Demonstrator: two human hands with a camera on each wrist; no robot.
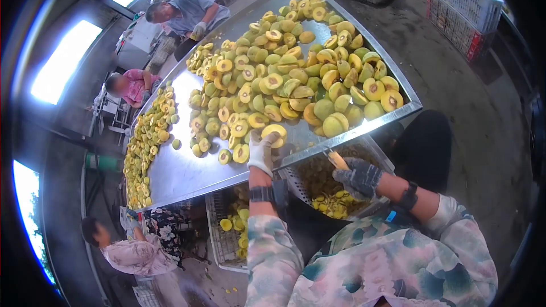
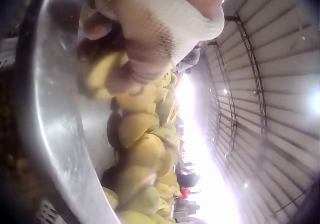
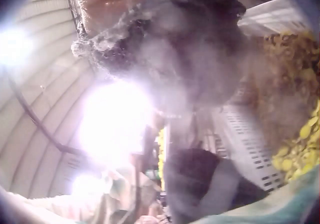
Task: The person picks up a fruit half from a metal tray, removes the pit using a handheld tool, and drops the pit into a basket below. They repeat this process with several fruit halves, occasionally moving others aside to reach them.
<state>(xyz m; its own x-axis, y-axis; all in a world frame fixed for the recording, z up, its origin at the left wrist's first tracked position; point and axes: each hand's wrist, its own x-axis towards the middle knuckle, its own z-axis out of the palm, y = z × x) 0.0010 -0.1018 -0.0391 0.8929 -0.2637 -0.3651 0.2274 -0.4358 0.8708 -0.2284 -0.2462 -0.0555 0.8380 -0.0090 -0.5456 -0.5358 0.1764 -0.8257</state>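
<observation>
Halved yellow-green fruits (image 1: 273, 82) are heaped on a metal table (image 1: 190, 179) with a raised rim. At the near rim the left hand (image 1: 261, 153), in a white glove, pinches a fruit half (image 1: 275, 134); in the left wrist view the gloved hand (image 2: 145, 39) curls its fingers round the yellow piece (image 2: 102, 76). The right hand (image 1: 359, 178), in a grey glove, grips a tool by its wooden handle (image 1: 338, 160), just outside the rim. In the right wrist view the grey glove (image 3: 185, 49) is blurred and the tool cannot be made out.
Below the near rim stands a crate (image 1: 387, 162) with fruit pieces and scraps. Another crate (image 1: 219, 244) with yellow fruit is lower left. Three people sit along the table's far and left sides, one in a grey shirt (image 1: 190, 14). Stacked crates (image 1: 460, 5) stand at the upper right.
</observation>
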